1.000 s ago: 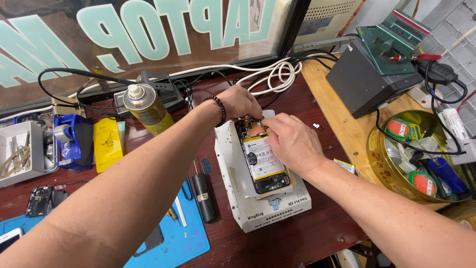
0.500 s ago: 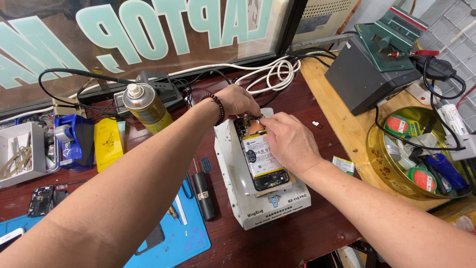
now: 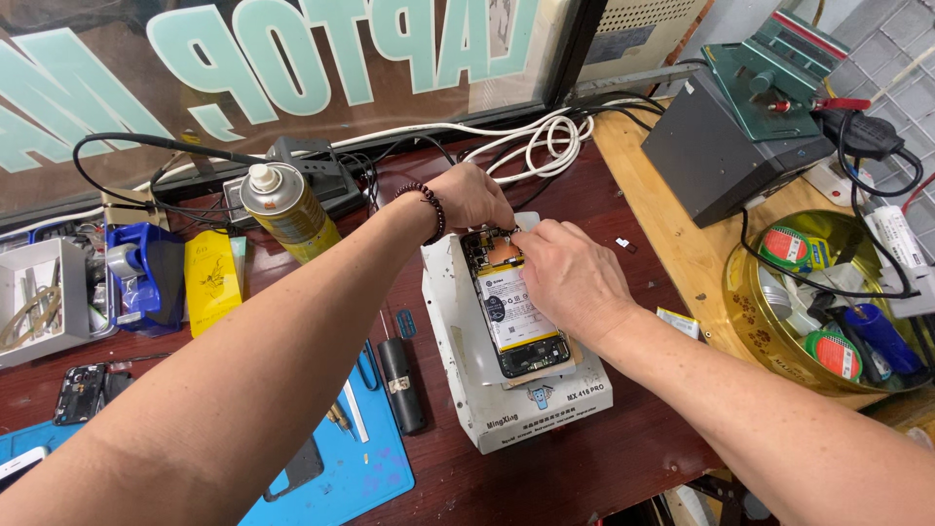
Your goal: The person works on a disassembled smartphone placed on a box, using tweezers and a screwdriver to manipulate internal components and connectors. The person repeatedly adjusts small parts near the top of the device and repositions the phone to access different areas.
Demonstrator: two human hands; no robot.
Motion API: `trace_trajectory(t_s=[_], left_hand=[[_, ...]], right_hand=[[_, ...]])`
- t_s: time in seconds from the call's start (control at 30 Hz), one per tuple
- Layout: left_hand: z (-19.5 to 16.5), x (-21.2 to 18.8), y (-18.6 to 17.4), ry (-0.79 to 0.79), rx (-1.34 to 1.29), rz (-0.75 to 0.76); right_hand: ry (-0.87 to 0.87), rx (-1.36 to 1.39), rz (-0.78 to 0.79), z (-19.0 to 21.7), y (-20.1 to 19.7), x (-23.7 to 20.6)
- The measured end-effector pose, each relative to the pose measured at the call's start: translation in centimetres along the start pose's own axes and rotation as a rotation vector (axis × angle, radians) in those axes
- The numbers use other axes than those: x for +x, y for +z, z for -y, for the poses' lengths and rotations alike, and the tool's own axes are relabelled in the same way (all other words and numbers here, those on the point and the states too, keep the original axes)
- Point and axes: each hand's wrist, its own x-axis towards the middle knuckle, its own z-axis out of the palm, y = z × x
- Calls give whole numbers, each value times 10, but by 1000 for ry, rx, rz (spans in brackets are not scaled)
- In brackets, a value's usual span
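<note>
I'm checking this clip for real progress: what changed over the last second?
Almost nothing. Both hands, left hand and right hand, stay bent over the top end of the opened phone, fingertips shifting only slightly; nothing was picked up or let go. The phone, white heating pad, spray can and blue mat stayed put.

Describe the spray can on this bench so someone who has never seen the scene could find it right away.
Start at the dark red workbench below the big lettered window. On its rear left, beside the left forearm and the black power strip, stands the spray can. It is the only upright cylinder there: gold-yellow body, silver shoulder, white nozzle, right of a flat yellow packet.
</note>
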Motion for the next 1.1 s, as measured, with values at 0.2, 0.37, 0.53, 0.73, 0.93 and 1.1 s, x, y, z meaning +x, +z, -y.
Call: trace_trajectory(t_s=[0.2, 0.37, 0.53, 0.73, 0.93, 1.1], left_hand=[[5, 2, 0, 97, 59, -2], [0, -2, -3, 28, 75, 5], [1, -3, -1, 42, 66, -8], [5, 2, 1, 48, 23, -18], [3, 1, 2, 32, 52, -14], [2, 3, 1, 44, 93, -2]], right_hand=[[10, -18, 45, 2, -2, 2], [54, 64, 42, 3, -2, -8], [121, 133, -101, 6, 1, -12], [220, 191, -24, 3, -3, -8], [92, 110, -30, 3, -2, -6], [72, 20, 18, 2, -2, -1]])
